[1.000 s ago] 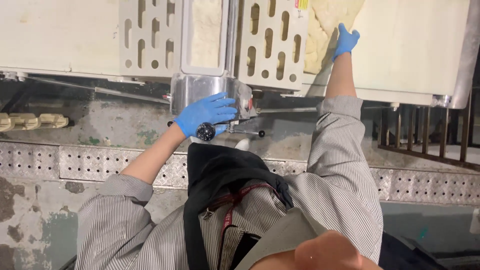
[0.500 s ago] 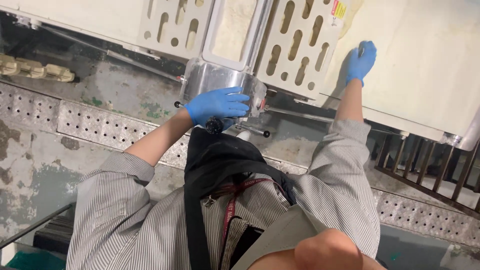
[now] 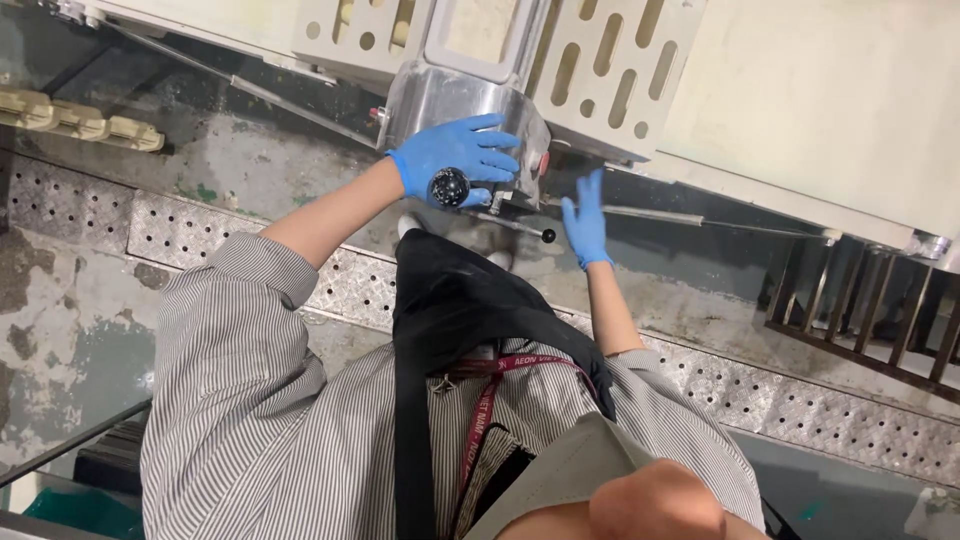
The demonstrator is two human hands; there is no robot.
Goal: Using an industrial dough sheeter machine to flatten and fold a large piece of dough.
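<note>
The person wore blue gloves on the left hand (image 3: 452, 158) and right hand (image 3: 585, 222), a grey-striped shirt with rolled sleeves, a black apron and a maroon lanyard.

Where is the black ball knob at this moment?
In the head view, upper centre: the black ball knob sits under the left hand, against the shiny metal housing.

Left hand (image 3: 452, 158) on black knob (image 3: 448, 186); right hand (image 3: 585, 222) open.

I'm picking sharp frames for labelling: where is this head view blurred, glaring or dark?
Head view: the right blue-gloved hand is motion-blurred; the left blue-gloved hand on the round black knob is sharp; the shiny steel housing shows soft glare; the grey wet floor beneath lies dim.
</note>
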